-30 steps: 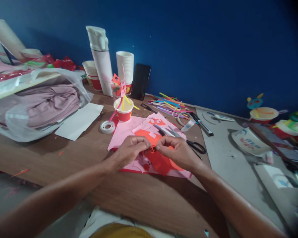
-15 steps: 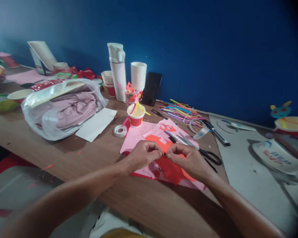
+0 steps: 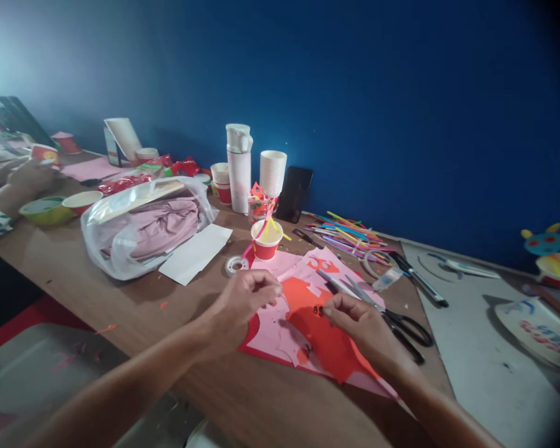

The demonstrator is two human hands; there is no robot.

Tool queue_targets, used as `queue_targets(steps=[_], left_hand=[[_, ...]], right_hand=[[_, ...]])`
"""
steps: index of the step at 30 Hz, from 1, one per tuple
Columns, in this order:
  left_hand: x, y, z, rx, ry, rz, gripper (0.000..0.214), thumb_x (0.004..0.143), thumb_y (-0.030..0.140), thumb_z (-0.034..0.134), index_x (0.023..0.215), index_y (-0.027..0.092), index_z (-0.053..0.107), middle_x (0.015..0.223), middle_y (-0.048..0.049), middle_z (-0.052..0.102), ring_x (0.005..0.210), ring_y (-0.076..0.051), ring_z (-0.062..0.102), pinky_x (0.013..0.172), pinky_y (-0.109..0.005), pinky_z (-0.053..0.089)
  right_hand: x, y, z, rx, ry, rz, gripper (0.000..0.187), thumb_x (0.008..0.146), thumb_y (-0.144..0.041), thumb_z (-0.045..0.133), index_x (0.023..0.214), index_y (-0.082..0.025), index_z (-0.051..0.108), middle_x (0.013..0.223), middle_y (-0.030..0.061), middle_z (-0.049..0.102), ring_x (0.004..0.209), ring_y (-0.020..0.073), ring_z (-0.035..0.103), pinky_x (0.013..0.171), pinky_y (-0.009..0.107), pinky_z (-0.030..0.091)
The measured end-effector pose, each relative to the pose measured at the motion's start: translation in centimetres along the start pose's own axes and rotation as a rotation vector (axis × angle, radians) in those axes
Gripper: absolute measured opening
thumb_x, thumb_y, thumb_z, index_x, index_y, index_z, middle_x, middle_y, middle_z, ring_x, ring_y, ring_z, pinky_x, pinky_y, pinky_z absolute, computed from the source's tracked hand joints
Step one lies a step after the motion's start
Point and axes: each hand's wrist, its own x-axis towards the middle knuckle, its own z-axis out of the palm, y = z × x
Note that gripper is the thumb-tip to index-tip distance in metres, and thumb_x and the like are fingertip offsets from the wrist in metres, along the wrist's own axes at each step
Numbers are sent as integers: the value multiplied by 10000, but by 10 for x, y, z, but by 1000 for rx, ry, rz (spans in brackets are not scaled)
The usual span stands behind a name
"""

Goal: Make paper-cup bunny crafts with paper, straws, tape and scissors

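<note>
Over the orange paper [image 3: 324, 339], my right hand [image 3: 354, 317] pinches a small dark piece with two round shapes [image 3: 317, 310], perhaps a cut-out pair of eyes. To its left, my left hand [image 3: 242, 305] is apart from that piece, its fingers curled and thumb and forefinger close together; anything between them is too small to see. Under both hands lie pink sheets [image 3: 270, 333] with cut edges. Black-handled scissors [image 3: 413, 328] and a pen [image 3: 329, 281] rest near my right hand. Behind my left hand stand a paper cup [image 3: 266, 249] with coloured strips and a tape roll [image 3: 236, 266].
A plastic bag with pink cloth [image 3: 154, 230] lies left beside white paper [image 3: 196, 255]. A bottle [image 3: 239, 174], stacked cups [image 3: 273, 171] and a phone [image 3: 296, 194] stand by the wall. Coloured sticks [image 3: 350, 236] lie right. Another person's hand [image 3: 32, 177] holds a cup far left.
My left hand has let go of the small dark piece and moved left; my right hand still holds it. The view has shifted, so the table things sit lower and further right.
</note>
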Motion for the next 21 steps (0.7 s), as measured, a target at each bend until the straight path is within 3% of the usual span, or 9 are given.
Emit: queue_targets(steps=[3, 7, 10, 15, 21], left_hand=[[-3, -1, -37, 107, 206, 20, 219, 717, 325, 570, 584, 151, 552, 556, 22, 518, 510, -81, 448, 490, -198, 340], [-5, -13, -71, 190, 368, -5, 307, 750, 401, 533, 551, 170, 504, 522, 25, 482, 514, -97, 436, 497, -213, 327], [-4, -17, -78, 233, 400, -16, 379, 771, 451, 500, 508, 181, 463, 489, 26, 453, 468, -96, 395, 468, -221, 299], [6, -13, -78, 272, 437, 94, 411, 793, 451, 481, 490, 174, 459, 481, 27, 434, 472, -95, 402, 490, -222, 321], [37, -9, -79, 314, 483, 168, 265, 729, 434, 567, 766, 177, 621, 708, -10, 612, 622, -133, 539, 569, -230, 402]], right_hand=[[2, 6, 0, 10, 5, -19, 225, 788, -383, 555, 703, -177, 525, 666, -28, 500, 634, 110, 435, 610, 233, 346], [5, 10, 0, 91, 72, -38, 218, 779, -390, 567, 729, -178, 548, 687, -23, 512, 654, 113, 452, 636, 234, 361], [7, 10, 4, 132, 134, -21, 243, 757, -412, 578, 707, -177, 543, 653, -19, 509, 605, 114, 451, 588, 234, 364], [7, 13, 13, 148, 150, 9, 249, 744, -421, 584, 683, -185, 531, 583, -32, 478, 501, 96, 403, 481, 219, 326], [3, 14, 12, 149, 168, -30, 244, 739, -413, 588, 681, -180, 543, 586, -31, 485, 496, 90, 406, 465, 209, 314]])
